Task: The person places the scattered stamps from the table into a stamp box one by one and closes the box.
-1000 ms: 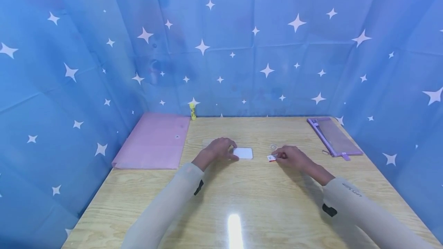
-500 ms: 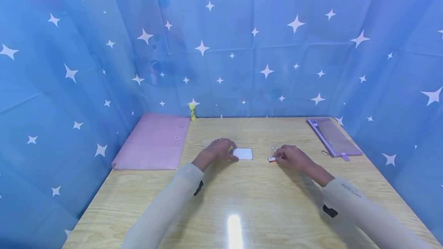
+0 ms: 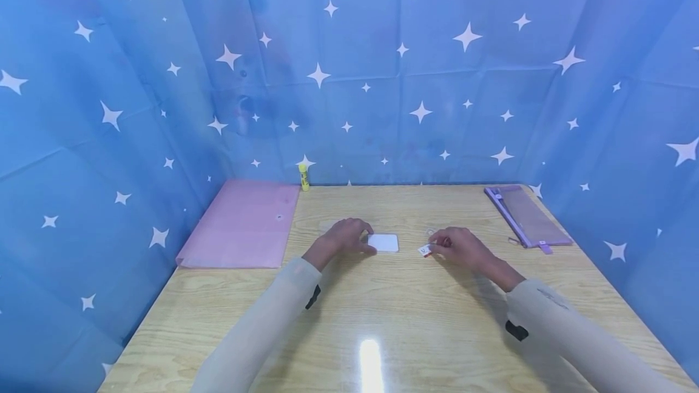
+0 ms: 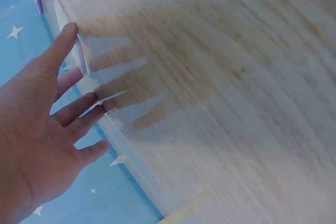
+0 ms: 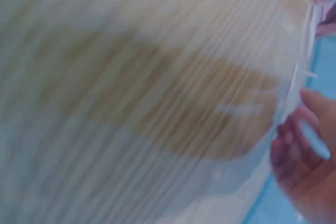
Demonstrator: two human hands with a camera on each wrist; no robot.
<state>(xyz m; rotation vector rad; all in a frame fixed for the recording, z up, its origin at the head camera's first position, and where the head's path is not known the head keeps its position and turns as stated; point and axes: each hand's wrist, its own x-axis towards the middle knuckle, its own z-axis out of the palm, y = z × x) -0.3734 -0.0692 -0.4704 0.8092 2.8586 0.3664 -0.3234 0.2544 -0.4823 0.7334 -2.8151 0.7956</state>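
In the head view my left hand [image 3: 345, 236] holds the left end of a flat white rectangle [image 3: 383, 242] with rounded corners, thumb on the near side and forefinger on the far side. The left wrist view shows this white piece [image 4: 79, 51] nearly edge-on at the thumb tip. To its right, my right hand [image 3: 459, 245] pinches a small white card [image 3: 425, 250] with a dark mark and a red edge, held tilted close over the table. A small clear piece [image 3: 431, 232] lies just behind the right fingertips, partly hidden. The right wrist view is blurred around the right hand [image 5: 310, 150].
A pink folder [image 3: 240, 223] lies at the table's left side, a yellow glue stick [image 3: 304, 177] upright by its far corner. At the far right is a purple mesh zip pouch [image 3: 532, 217]. A blue star-patterned curtain [image 3: 349, 96] encloses the wooden table [image 3: 415, 320].
The small card in the right hand has tipped and turned, its face hidden half a second ago and showing again now. The left hand and white rectangle have stayed put.
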